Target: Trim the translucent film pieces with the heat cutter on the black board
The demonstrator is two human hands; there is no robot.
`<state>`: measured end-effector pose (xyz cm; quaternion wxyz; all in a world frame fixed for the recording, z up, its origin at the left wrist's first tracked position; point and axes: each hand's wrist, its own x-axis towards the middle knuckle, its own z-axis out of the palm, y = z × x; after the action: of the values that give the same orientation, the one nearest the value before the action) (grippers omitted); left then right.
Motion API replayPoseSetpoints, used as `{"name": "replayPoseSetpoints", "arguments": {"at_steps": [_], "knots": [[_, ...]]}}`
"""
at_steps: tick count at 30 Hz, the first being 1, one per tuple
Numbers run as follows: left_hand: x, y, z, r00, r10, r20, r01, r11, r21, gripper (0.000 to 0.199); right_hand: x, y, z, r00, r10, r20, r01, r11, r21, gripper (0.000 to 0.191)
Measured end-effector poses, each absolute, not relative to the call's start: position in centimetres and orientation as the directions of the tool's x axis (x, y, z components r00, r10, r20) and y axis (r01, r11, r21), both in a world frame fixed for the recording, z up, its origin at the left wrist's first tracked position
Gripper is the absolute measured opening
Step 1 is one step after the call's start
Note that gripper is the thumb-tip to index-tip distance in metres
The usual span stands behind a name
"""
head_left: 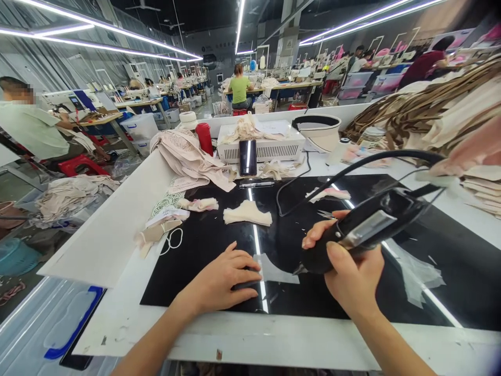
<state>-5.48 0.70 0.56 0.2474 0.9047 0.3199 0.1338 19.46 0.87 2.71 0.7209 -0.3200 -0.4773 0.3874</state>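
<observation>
My left hand (pixel 227 279) lies on the black board (pixel 188 261) with fingers stretched out, its fingertips at the left edge of a thin, translucent white piece (pixel 276 269). My right hand (pixel 352 271) is wrapped round a black corded hand cutter (pixel 364 224), held slantwise. The cutter's pointed metal tip is at the right edge of the white piece; I cannot tell whether it touches. Beyond the hands lies a cream fabric piece (pixel 247 213). To the right lie more translucent pieces (pixel 417 271). Small scissors (pixel 325 214) show partly behind my right hand.
Another person's blurred hand (pixel 477 149) is by the cutter's cable (pixel 376 155) at right. Behind the board stand a phone (pixel 248 157), a vented white box (pixel 260 149) and a red cup (pixel 204 138). Fabric heaps (pixel 191 156) lie left, brown-edged strips (pixel 426 99) right.
</observation>
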Motion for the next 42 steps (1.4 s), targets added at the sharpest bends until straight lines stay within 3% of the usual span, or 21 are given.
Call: {"name": "replayPoseSetpoints", "arguments": {"at_steps": [5, 15, 30, 42], "knots": [[-5.0, 0.3, 0.7, 0.778, 0.622, 0.09, 0.478, -0.677, 0.559, 0.032, 18.9, 1.2, 3.5, 0.315, 0.845, 0.432, -0.273, 0.517, -0.812, 0.035], [-5.0, 0.2, 1.1, 0.779, 0.626, 0.047, 0.499, -0.663, 0.559, 0.035, 15.4, -0.6, 3.1, 0.139, 0.89, 0.433, -0.406, 0.45, -0.795, 0.042], [-4.8, 0.3, 0.7, 0.768, 0.636, 0.073, 0.507, -0.674, 0.538, 0.035, 15.9, -0.3, 2.7, 0.142, 0.887, 0.439, -0.355, 0.459, -0.814, 0.037], [-4.7, 0.4, 0.8, 0.772, 0.635, -0.022, 0.529, -0.624, 0.575, 0.052, 15.8, -0.5, 3.2, 0.169, 0.896, 0.409, -0.393, 0.442, -0.806, 0.041]]}}
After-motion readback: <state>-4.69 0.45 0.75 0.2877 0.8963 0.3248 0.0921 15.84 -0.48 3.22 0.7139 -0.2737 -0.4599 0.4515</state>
